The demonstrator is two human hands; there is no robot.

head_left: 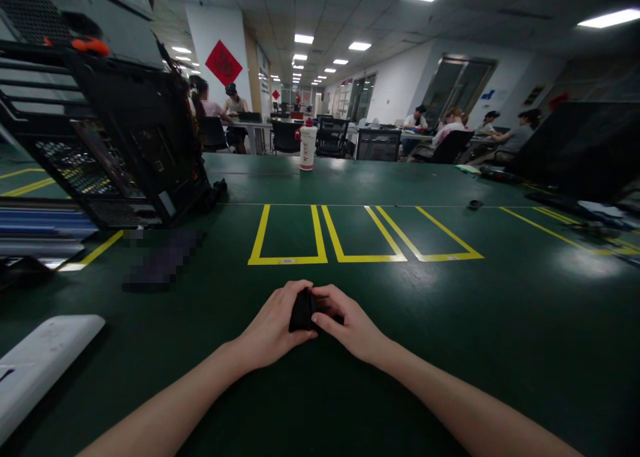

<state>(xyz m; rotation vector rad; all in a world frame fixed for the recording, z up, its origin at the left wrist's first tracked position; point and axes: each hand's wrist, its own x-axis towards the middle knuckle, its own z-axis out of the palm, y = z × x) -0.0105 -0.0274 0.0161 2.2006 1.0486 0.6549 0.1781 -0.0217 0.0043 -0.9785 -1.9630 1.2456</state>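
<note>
A small black boxy object [302, 311] is between my two hands, low over the green table [320, 403]. My left hand [270, 327] is closed around its left side, thumb and fingers on its top and bottom edges. From the right, my right hand [353, 323] grips the same object, its thumb on the near face and its fingertips at the upper edge. A thin dark line runs down the object near its right side. Its exact kind does not show, and the fingers hide part of it.
Yellow tape outlines [287, 261] mark the table ahead. An open black computer case [140, 143] stands at the left, near a white device [45, 363]. Farther back is a white bottle [307, 149]. A small black round item [475, 204] lies at the right. Several people sit beyond.
</note>
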